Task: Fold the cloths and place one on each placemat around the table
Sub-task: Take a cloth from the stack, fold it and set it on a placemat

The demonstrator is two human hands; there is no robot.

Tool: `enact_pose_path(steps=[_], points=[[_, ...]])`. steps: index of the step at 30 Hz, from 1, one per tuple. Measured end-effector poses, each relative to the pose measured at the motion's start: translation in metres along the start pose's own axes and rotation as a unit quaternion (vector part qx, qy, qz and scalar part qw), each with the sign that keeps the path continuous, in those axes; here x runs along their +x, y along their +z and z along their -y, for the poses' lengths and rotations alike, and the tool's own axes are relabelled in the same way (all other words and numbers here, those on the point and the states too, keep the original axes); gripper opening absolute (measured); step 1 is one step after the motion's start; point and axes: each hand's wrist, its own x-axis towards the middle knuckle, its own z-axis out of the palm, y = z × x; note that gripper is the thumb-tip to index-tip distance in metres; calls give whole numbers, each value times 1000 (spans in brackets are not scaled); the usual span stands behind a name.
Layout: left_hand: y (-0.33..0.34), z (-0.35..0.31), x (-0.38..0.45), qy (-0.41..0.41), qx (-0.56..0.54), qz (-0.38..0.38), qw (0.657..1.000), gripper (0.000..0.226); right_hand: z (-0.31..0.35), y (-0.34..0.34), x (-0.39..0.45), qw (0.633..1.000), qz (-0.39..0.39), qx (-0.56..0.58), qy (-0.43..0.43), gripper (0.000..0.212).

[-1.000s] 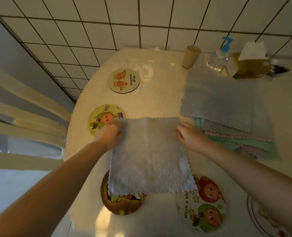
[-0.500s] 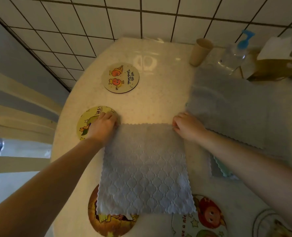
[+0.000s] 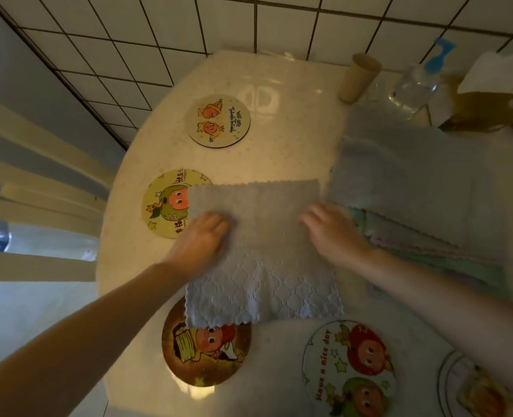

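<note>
Tiled wall backs the pale table [image 3: 279,152]. Left hand [image 3: 202,239] and right hand [image 3: 332,231] rest on the blue cloth [image 3: 264,266]; whether the fingers grip it cannot be told through blur. It lies near-square, edges roughly parallel to the table's near edge, overlapping two placemats [image 3: 171,203]. Judgement: align scalloped edges before creasing. Cloth stack [image 3: 414,188] lies right.

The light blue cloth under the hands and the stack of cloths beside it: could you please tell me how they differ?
The light blue cloth is a single sheet spread at the table's near side, with the left hand and right hand on it; the stack of cloths is untouched. The blue cloth overlaps two placemats, while the stack, grey on top with green and pink edges below, lies to its right. Both have scalloped edges.
</note>
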Motion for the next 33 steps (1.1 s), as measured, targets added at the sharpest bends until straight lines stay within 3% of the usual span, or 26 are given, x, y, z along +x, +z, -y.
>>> enact_pose_path(steps=[3,6,9,14,17,19,22,25,27,30,33], points=[[12,-31,-52,78,-25,68,994,40,29,11,-68,994,44,21,-101,17],[21,-49,-88,57,-24,117,991,55,41,25,-115,992,91,12,-91,31],[28,-63,-106,22,4,105,994,61,49,39,-133,995,85,0,-59,38],[38,-80,-110,-26,26,71,997,49,54,51,-123,998,32,-34,-47,17],[41,-82,-111,-7,63,57,996,44,53,54,-118,995,28,-64,-67,23],[43,-80,-112,12,85,55,995,51,56,47,-115,998,8,-35,-51,7],[40,-78,-113,24,89,62,994,66,60,34,-109,999,-29,26,-21,26],[37,-77,-115,16,66,63,996,73,55,30,-98,998,-49,33,-35,24],[35,-76,-114,15,49,42,998,68,51,23,-89,997,-45,33,-57,19],[26,-65,-115,3,-1,10,1000,57,36,20,-86,992,-21,59,-107,32],[10,-44,-115,-28,-52,23,998,47,12,19,-91,988,11,47,-144,38]])
